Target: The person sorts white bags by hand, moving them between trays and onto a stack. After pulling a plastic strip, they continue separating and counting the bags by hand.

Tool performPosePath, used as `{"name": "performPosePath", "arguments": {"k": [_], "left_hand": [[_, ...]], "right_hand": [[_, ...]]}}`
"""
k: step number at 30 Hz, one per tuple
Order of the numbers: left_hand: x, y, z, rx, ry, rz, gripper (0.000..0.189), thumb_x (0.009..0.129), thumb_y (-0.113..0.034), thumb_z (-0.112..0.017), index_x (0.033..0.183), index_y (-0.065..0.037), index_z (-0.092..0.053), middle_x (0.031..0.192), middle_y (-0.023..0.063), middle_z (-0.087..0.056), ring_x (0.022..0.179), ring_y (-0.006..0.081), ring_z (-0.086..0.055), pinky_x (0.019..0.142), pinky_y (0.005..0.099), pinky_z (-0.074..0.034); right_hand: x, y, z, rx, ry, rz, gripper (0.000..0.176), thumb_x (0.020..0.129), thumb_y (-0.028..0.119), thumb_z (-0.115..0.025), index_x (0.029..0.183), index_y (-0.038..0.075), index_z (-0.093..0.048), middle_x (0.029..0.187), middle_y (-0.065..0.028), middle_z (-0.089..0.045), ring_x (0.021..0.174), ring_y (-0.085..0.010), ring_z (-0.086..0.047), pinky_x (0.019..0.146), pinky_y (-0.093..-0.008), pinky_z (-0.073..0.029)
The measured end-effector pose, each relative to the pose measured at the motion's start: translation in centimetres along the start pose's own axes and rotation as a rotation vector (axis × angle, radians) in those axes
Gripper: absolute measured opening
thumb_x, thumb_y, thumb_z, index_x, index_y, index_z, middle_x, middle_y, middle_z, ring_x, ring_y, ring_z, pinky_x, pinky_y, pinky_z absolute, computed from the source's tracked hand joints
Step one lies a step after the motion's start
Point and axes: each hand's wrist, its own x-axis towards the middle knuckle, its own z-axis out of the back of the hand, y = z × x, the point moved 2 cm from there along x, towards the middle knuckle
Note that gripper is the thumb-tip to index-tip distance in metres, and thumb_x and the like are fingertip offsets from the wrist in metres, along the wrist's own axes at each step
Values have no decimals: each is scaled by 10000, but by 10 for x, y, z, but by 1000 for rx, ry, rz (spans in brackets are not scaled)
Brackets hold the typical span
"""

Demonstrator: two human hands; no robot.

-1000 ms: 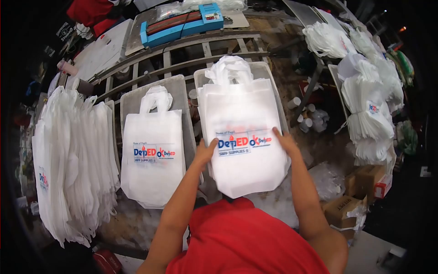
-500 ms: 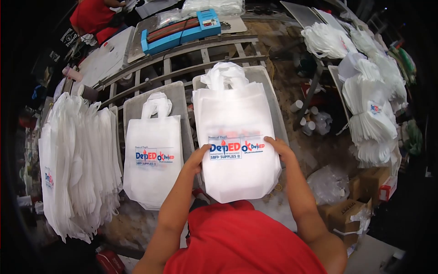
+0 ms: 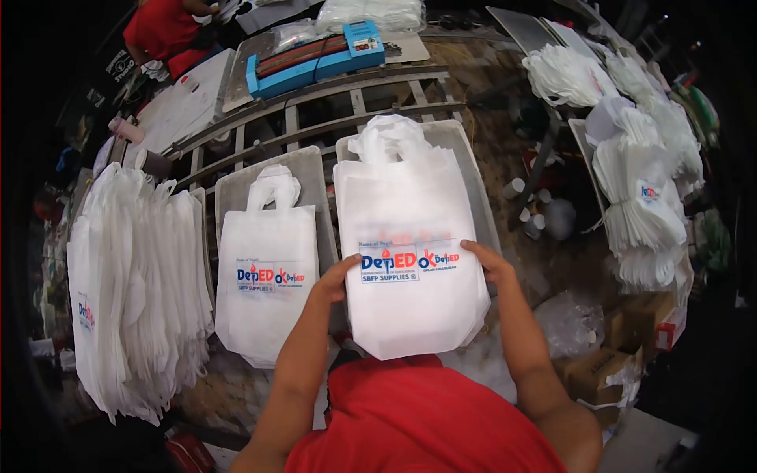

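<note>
In front of me lies a white printed tote bag point(image 3: 410, 315), its handles pointing away, on top of what looks like a stack of bags on a grey board point(image 3: 471, 177). My left hand point(image 3: 341, 277) grips its left edge beside the blue and red print, thumb on top and fingers underneath. On the opposite edge, my right hand point(image 3: 489, 262) holds it the same way. Left of these, a second white tote bag point(image 3: 264, 323) with the same print rests on another grey board point(image 3: 311, 177).
Many white bags point(image 3: 138, 299) are bunched at the far left. Bundled bags point(image 3: 639, 181) lie at the right, above cardboard boxes point(image 3: 595, 370). A blue machine point(image 3: 315, 63) sits beyond the metal frame point(image 3: 355, 102). A person in a red shirt point(image 3: 162, 31) is at the upper left.
The whole view has shifted slightly, so the bags and boards appear a little lower. Both hands keep their hold on the tote bag's edges.
</note>
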Motion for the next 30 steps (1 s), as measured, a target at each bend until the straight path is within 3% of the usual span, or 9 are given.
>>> {"name": "performPosePath", "arguments": {"k": [5,9,12,21,23,25,26,28,30], "left_hand": [[16,-29,4,58,-70,-7,485,938,-178,-687,1333,62,-542,1198,216,-685,1045,312,-715,907,446,-607],[20,-22,-3,165,-72,-97,495,883,-73,-699,1328,69,-535,1160,194,-692,984,289,-724,872,422,-615],[-14,-34,-41,354,-162,-336,540,860,-58,-710,1357,38,-523,1189,183,-675,1038,271,-707,879,403,-611],[-76,-65,-75,324,148,-539,812,842,-93,-780,1526,-39,-344,1356,168,-586,1213,276,-617,1000,408,-553],[-55,-44,-56,304,123,-455,809,851,-103,-775,1532,-44,-342,1383,171,-571,1217,276,-615,1003,420,-548],[-26,-16,-31,19,4,-93,739,861,-89,-744,1507,-33,-387,1346,169,-604,1192,262,-629,995,421,-550],[-19,-10,-29,24,14,-90,739,861,-89,-744,1507,-33,-387,1346,169,-604,1192,262,-629,995,421,-550],[-3,-6,-29,266,-326,-110,642,880,-87,-707,1462,-24,-444,1279,160,-644,1160,243,-643,969,411,-557],[-6,-16,-46,375,-311,-288,592,872,-105,-711,1416,-16,-496,1238,156,-664,1129,232,-653,945,387,-556]], "right_hand": [[19,29,-4,71,208,2,605,939,334,-699,1378,-46,-532,1293,-212,-654,1142,-276,-678,973,-376,-565],[23,28,-4,-54,157,14,552,938,274,-701,1374,-28,-547,1279,-192,-662,1119,-255,-680,936,-368,-573],[-14,41,-18,-134,35,302,533,925,207,-709,1372,-31,-543,1248,-167,-665,1065,-224,-678,897,-362,-569],[-67,61,-19,18,184,516,627,885,167,-705,1414,-67,-464,1260,-182,-640,1095,-273,-662,926,-372,-557],[-50,43,-13,52,206,498,592,888,183,-690,1384,-70,-492,1226,-183,-653,1067,-259,-673,916,-373,-566],[-1,4,16,151,166,46,557,895,214,-687,1352,-59,-524,1176,-182,-672,1030,-241,-686,893,-365,-577],[42,-23,32,229,62,-28,514,903,231,-684,1305,-63,-560,1153,-186,-686,999,-236,-696,858,-362,-582],[21,4,11,25,-5,82,499,907,225,-687,1296,-65,-567,1155,-175,-687,992,-230,-691,849,-359,-577],[-22,37,-16,-200,-111,340,464,914,201,-693,1281,-60,-581,1162,-152,-685,989,-211,-676,852,-350,-562]]}}
